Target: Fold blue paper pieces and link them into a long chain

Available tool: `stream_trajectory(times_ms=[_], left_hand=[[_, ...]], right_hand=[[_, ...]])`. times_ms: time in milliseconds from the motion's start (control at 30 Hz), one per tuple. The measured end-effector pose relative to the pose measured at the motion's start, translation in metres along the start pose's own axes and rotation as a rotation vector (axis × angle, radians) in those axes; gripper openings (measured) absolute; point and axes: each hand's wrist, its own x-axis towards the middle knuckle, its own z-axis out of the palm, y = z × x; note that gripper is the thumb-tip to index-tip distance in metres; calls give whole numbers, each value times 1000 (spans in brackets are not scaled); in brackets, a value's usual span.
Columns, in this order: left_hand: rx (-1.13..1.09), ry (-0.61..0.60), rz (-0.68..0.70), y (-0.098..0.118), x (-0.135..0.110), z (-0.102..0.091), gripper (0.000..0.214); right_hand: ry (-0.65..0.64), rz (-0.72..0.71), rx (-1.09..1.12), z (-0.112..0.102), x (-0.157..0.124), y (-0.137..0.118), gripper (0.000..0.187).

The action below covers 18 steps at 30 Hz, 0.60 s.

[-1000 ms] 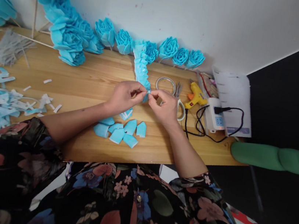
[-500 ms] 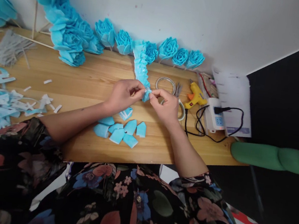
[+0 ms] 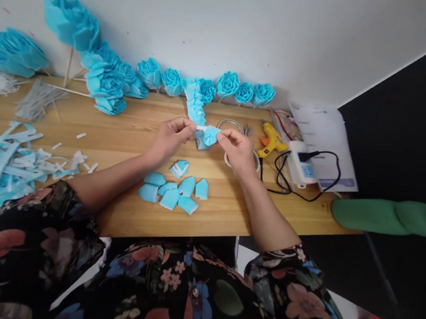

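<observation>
L hand (image 3: pixel 172 138), grip pinching wht strip (image 3: pixel 200 127), faces R hand (image 3: pixel 239 150), grip pinching blue piece (image 3: pixel 211 136).

The small blue flower (image 3: pixel 211 136) I hold looks soft and matt, like crepe paper or thin foam; I can't tell which. The cut petals (image 3: pixel 170 199) before me share that finish. My counter (image 3: pixel 125 134) is smooth, grained wood with a faint sheen. The glue gun (image 3: pixel 272 140) is smooth yellow plastic, the power strip (image 3: pixel 299 166) white plastic, the scissor blades (image 3: pixel 248 131) grey metal, and my shirt (image 3: pixel 229 299) printed cloth.
</observation>
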Motion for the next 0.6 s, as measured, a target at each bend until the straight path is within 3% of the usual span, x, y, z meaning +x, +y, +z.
stream_trajectory(times_ms=[167, 433, 600], left_hand=[[-83, -4, 14, -2, 3, -2, 37], [-103, -190, -116, -3, 4, -4, 37], [-124, -185, -106, 0, 0, -1, 34]], right_hand=[[-12, -14, 60, -2, 3, 0, 29], [-105, 14, 81, -1, 0, -2, 33], [-107, -20, 77, -1, 2, -1, 33]])
